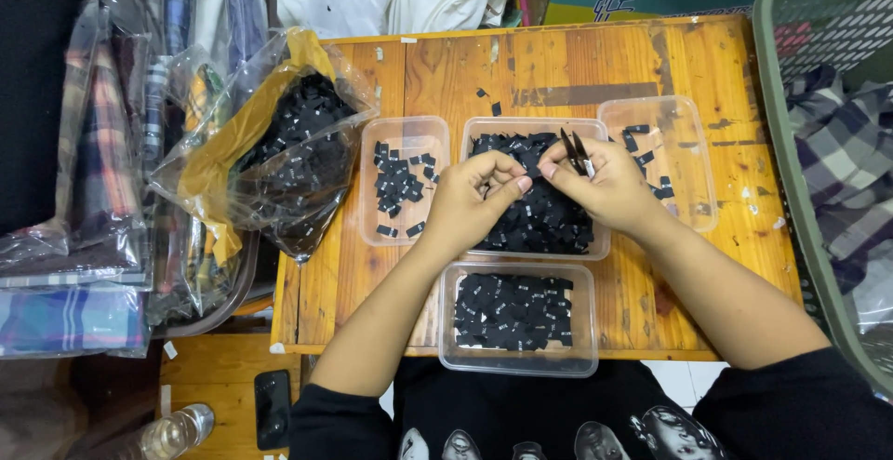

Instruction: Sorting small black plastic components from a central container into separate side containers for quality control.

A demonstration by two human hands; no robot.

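Note:
My left hand point(473, 198) and my right hand point(600, 181) meet fingertip to fingertip over the middle clear plastic tub point(600, 248), which is heaped with small black fabric labels point(549, 223). Between the fingertips sits something small; I cannot make it out. My right hand also holds small black thread snips point(574, 151), blades pointing up and away. A near tub point(517, 364) holds a layer of black labels. The left tub point(367, 186) holds fewer. The right tub point(693, 158) holds only a few.
A small wooden table point(558, 60) carries the tubs. A clear bag full of black labels point(288, 158) lies at its left edge. Stacked folded fabrics point(84, 190) are at left, a green laundry basket point(791, 144) at right, a phone point(272, 408) and a bottle point(172, 434) below.

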